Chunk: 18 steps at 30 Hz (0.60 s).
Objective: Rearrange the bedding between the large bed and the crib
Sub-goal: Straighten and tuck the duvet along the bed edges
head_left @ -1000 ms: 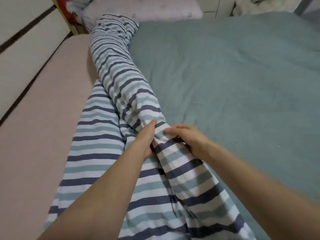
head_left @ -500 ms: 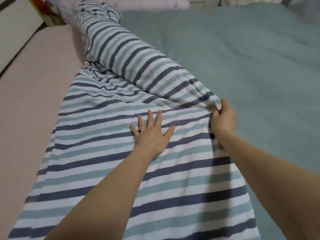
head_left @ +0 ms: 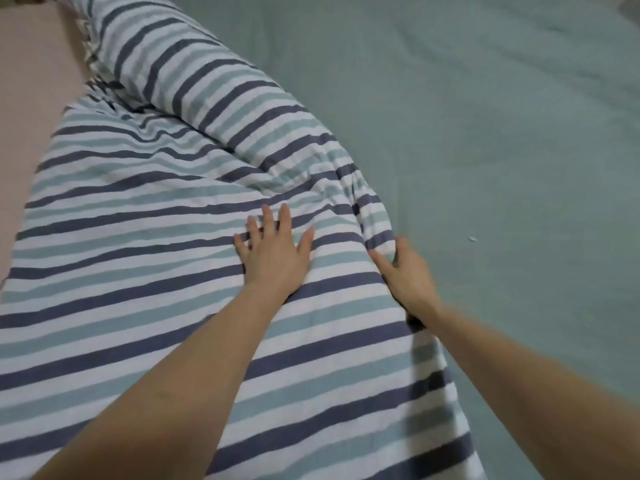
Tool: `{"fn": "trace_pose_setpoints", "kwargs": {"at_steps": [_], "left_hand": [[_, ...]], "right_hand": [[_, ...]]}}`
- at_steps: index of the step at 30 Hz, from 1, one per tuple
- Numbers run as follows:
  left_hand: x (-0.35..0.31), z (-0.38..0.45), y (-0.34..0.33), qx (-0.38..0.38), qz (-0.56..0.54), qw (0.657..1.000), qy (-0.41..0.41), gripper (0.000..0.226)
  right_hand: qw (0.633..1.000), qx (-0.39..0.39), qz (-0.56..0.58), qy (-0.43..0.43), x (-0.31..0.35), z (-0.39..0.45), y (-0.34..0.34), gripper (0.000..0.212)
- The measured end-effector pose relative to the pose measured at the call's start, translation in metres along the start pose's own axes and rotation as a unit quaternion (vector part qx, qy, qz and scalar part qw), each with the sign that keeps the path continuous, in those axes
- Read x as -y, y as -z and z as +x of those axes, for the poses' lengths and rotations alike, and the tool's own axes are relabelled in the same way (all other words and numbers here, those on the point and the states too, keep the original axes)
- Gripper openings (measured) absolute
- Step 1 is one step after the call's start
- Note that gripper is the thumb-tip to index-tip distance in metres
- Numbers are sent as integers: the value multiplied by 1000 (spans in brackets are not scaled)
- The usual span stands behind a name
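- Quilt: white cotton quilt with navy and pale-teal stripes [head_left: 156,237] lies along the left part of the frame, running from 6 o'clock up to 11 o'clock; near half is spread flat, far half is bunched into a thick roll.
- Under it and out to 3 o'clock: grey-green fitted bed sheet [head_left: 485,133], a few soft creases, one tiny white speck near the quilt's edge.
- At 9 to 10 o'clock: plain pale-pink surface [head_left: 31,81] beside the quilt's left edge; cannot tell what it belongs to.
- Left hand [head_left: 275,254]: palm down on the flat part of the quilt near frame centre, fingers straight and spread, released, pressing the fabric.
- Right hand [head_left: 405,275]: at the quilt's right edge, at 3 o'clock from the left hand, thumb on top of the striped fabric; remaining fingers sit at the edge where quilt meets sheet, cannot tell whether they pinch it.
- Both forearms bare, entering from 6 o'clock.
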<state>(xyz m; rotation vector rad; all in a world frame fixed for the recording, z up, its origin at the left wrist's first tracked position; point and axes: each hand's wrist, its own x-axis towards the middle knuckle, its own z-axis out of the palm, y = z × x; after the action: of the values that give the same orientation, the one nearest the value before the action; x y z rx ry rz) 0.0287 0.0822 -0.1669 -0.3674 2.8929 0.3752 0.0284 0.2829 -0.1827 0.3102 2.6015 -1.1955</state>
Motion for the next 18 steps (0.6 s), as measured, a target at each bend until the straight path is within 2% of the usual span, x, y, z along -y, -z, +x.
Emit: {"fn": "trace_pose_setpoints", "kwargs": {"at_steps": [2, 4, 5, 6, 8, 9, 10, 12, 14, 15, 16, 18], "left_hand": [[-19, -22, -6, 4, -4, 996, -85, 66], [-36, -52, -12, 31, 10, 990, -135, 66], [-46, -69, -17, 46, 22, 987, -149, 66], [-49, -75, -20, 53, 36, 985, -157, 67], [-60, -93, -25, 62, 60, 981, -174, 67], [-64, -100, -26, 60, 69, 978, -186, 67], [-68, -108, -28, 58, 77, 975, -199, 67], [-74, -128, -33, 70, 99, 962, -245, 67], [-77, -145, -38, 83, 126, 945, -291, 67], [-78, -168, -45, 97, 139, 931, -322, 67], [-78, -173, -48, 94, 138, 928, -332, 67], [-81, -203, -60, 99, 153, 914, -364, 69]], "right_hand": [[996, 72, 39, -25, -15, -31, 11, 36], [978, 156, 113, -76, -25, -65, 27, 30], [976, 160, 122, -77, -33, -83, 36, 24], [985, 124, 109, -44, -35, -88, 40, 17], [996, -17, 79, 31, -42, -106, 55, 8], [994, -61, 76, 44, -47, -116, 60, 7], [994, -71, 79, 39, -55, -130, 63, 7], [995, 15, 82, -50, -77, -167, 62, 9], [975, 163, 83, -130, -98, -200, 57, 14], [972, 173, 69, -142, -113, -229, 54, 17], [980, 157, 40, -114, -117, -232, 56, 20], [996, 3, 23, -85, -129, -256, 61, 24]]}}
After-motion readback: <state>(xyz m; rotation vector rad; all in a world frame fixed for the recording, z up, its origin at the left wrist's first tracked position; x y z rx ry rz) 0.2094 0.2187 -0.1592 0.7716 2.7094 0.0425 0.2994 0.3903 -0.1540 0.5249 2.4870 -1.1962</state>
